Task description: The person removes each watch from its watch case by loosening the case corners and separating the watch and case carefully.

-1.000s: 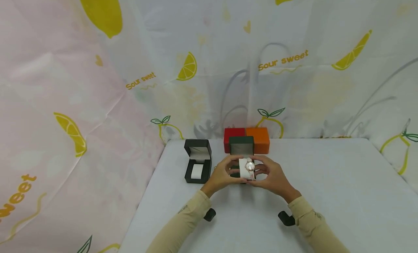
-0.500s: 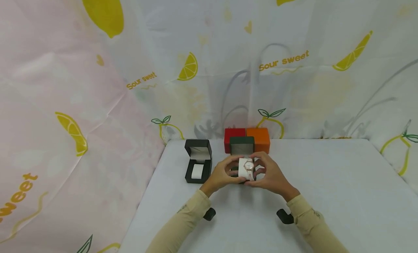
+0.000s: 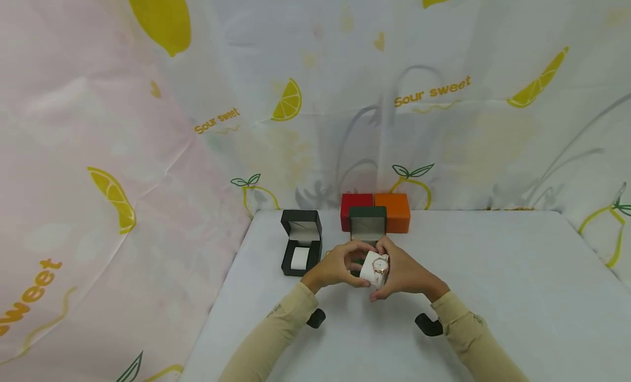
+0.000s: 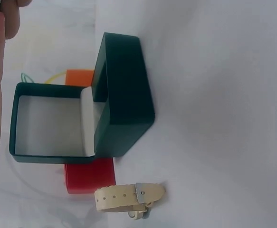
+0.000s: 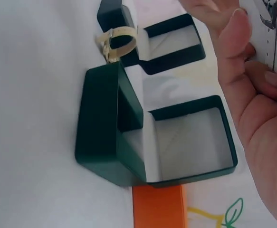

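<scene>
Over the desk point(image 3: 498, 261), left hand point(image 3: 336, 268) and right hand point(image 3: 408, 269), fingers clamping the white cushion point(image 3: 367, 267), have tilted it (likely adjusting the wristwatch point(image 3: 380, 265)).

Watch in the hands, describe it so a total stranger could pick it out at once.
On the white table stands an open green box. In front of it in the head view, the left hand and right hand hold a white cushion. The watch is strapped round that cushion, its round pale face rimmed in rose gold, unlike the cream strap beside the box.
</scene>
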